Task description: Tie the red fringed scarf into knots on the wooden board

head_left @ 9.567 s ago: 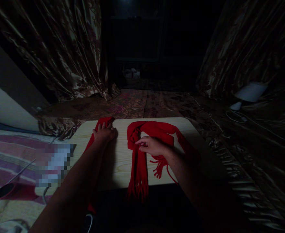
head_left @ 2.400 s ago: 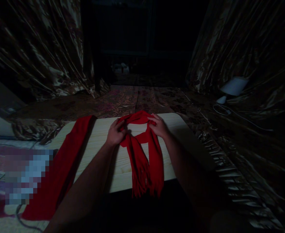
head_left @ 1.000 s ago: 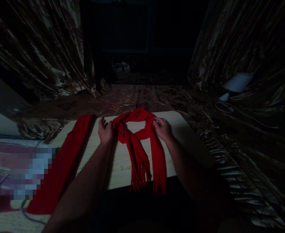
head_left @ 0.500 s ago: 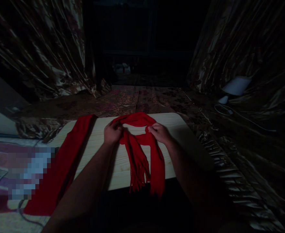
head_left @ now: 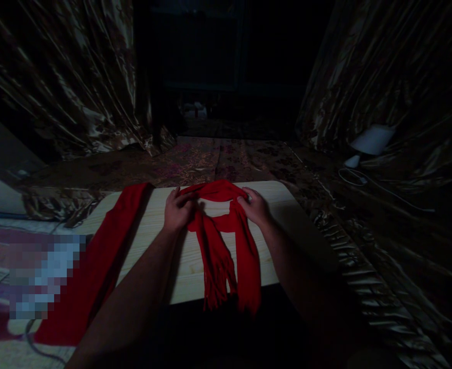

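Observation:
A red scarf (head_left: 220, 190) with fringed ends lies in a loop on a pale wooden table (head_left: 283, 205). Its two tails (head_left: 248, 256) hang side by side towards me and over the near edge. My left hand (head_left: 177, 209) rests at the left side of the loop, fingers and thumb spread against the cloth. At the right side, my right hand (head_left: 254, 206) touches the scarf with thumb and forefinger apart. Cloth under both palms is hidden.
Along the table's left side lies a long folded red cloth (head_left: 106, 246). A patterned cover (head_left: 218, 159) spreads beyond the table. To the right stand a small white lamp (head_left: 374, 139) and its cord. Dark curtains (head_left: 95, 77) hang behind; a blurred-out patch (head_left: 52, 277) is at left.
Both hands have loosened from a pinch on the scarf, and their fingers have parted. The scarf has stayed almost in place, while the view has shifted slightly.

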Motion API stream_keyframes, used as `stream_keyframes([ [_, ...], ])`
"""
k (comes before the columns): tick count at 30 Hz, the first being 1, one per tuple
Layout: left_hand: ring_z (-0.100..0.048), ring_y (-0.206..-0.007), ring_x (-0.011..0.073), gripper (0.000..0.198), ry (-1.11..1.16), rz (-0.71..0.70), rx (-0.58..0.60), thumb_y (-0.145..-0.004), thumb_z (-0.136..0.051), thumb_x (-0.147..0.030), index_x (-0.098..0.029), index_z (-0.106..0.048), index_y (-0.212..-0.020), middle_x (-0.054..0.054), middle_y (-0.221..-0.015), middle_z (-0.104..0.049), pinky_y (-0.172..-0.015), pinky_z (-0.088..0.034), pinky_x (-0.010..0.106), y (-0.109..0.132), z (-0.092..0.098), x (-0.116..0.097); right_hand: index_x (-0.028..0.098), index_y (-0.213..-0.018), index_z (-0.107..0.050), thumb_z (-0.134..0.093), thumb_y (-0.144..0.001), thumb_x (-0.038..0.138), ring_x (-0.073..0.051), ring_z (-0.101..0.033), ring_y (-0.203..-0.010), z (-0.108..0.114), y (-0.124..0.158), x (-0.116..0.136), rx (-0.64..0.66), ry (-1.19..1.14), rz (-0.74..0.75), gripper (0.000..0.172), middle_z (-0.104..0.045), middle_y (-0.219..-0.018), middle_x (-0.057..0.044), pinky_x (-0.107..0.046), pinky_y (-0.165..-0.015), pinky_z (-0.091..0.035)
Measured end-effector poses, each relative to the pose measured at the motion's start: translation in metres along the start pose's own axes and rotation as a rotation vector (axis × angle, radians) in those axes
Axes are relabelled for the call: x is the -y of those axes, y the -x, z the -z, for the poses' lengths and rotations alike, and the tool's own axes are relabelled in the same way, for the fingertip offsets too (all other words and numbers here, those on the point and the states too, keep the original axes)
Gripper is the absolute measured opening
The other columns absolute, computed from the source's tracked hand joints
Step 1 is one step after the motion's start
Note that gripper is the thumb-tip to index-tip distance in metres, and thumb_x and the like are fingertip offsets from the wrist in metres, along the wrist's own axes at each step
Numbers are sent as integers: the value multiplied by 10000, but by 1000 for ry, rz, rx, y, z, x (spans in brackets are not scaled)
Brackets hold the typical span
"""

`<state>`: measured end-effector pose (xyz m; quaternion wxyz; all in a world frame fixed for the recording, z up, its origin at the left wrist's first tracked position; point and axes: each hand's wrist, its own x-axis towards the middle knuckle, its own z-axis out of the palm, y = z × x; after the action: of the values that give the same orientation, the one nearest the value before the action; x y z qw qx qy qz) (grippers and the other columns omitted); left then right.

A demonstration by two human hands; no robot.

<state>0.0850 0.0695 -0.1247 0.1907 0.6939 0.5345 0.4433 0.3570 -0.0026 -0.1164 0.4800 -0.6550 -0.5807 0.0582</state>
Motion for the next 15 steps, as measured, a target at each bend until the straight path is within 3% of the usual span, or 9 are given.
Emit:
stream_keyframes([
  [4,-354,-1455,297,339,-9,-2,55,-831,-588,-314,-243,-778,-1103,35,-1515,-491,-1229,-260,448,-2,-2,2,148,-1262,-663,-617,-867,296,-203,-579,-1254,-9,-27,16,144,112,90,424,-641,-1334,-115,-327,-1128,-395],
  [8,-539,-1309,283,328,23,76,63,-816,-595,-314,-207,-787,-1060,61,-1445,-565,-1154,-389,401,-2,-4,1,92,-1441,-509,-736,-778,318,-253,-411,-1424,-25,-56,24,417,312,204,737,-448,-1529,-166,-333,-1193,-302],
  [11,-633,-1169,260,317,9,38,62,-819,-580,-314,-203,-786,-1032,63,-1278,-680,-1078,-464,375,-2,-4,0,117,-1543,-349,-786,-729,373,-293,-454,-1392,-36,-68,27,601,453,195,958,-461,-1517,-178,-364,-1143,-373],
  [13,-667,-1086,253,312,-15,16,55,-825,-567,-320,-197,-785,-1010,65,-1150,-729,-1024,-501,364,-2,-4,-1,143,-1541,-357,-764,-760,390,-308,-528,-1322,-41,-71,29,659,540,180,915,-534,-1454,-179,-375,-1084,-427],
  [15,-679,-1041,256,307,-46,19,40,-827,-557,-318,-189,-784,-989,68,-1085,-745,-983,-522,359,-1,-4,-1,162,-1440,-509,-701,-827,349,-302,-581,-1257,-44,-72,31,665,603,190,670,-604,-1375,-172,-361,-1039,-449],
])
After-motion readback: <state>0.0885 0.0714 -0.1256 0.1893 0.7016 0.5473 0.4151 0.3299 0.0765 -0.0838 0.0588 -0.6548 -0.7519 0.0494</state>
